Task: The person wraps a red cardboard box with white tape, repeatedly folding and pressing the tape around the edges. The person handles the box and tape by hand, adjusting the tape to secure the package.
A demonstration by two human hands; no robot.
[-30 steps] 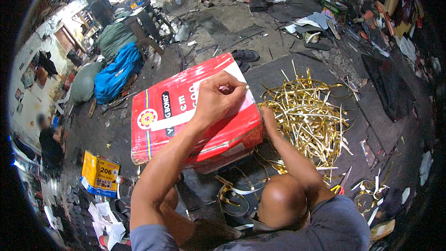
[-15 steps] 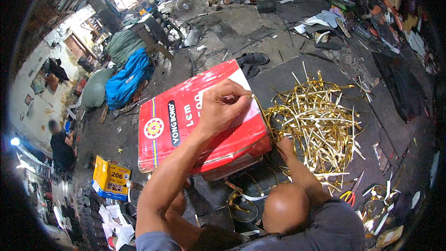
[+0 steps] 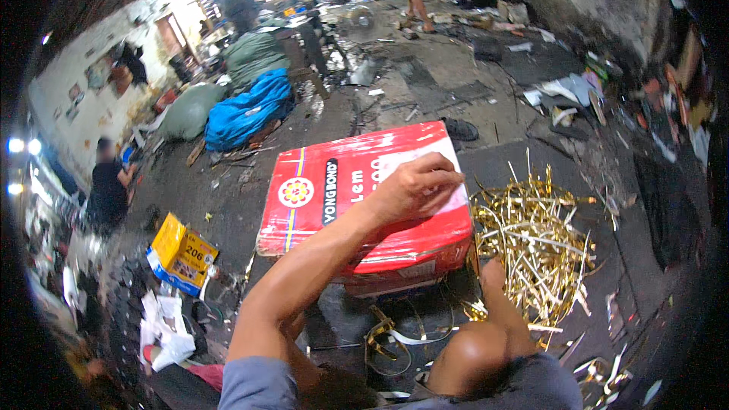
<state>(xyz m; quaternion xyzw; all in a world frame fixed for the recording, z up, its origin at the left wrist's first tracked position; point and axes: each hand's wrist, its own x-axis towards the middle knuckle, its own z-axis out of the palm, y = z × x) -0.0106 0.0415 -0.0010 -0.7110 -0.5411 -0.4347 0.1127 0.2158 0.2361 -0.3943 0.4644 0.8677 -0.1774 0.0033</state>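
Note:
A red carton (image 3: pixel 311 216) with a round flower emblem lies tilted in front of me. My left hand (image 3: pixel 424 186) is over its top near the right edge, thumb and fingers drawn together; anything pinched in them is too small to make out. Below the carton's right side, my right hand (image 3: pixel 493 277) has its fingers curled beside a heap of narrow gold and white strips (image 3: pixel 543 247). A thin gold strip (image 3: pixel 476 252) runs down along the carton's edge toward this hand. What the right fingers hold is hidden.
My bent knee (image 3: pixel 474 357) rises beside the right forearm. Loose strips (image 3: pixel 391 338) lie below the carton. A yellow and blue box (image 3: pixel 182 254) and crumpled white plastic (image 3: pixel 165 330) are at left. Beyond are a sandal (image 3: pixel 460 130), a blue bundle (image 3: pixel 247 111) and other people.
The view has swung, so the carton and hands appear farther right and lower. Against the carton, my left hand stays near the same edge. My right hand remains by the strips.

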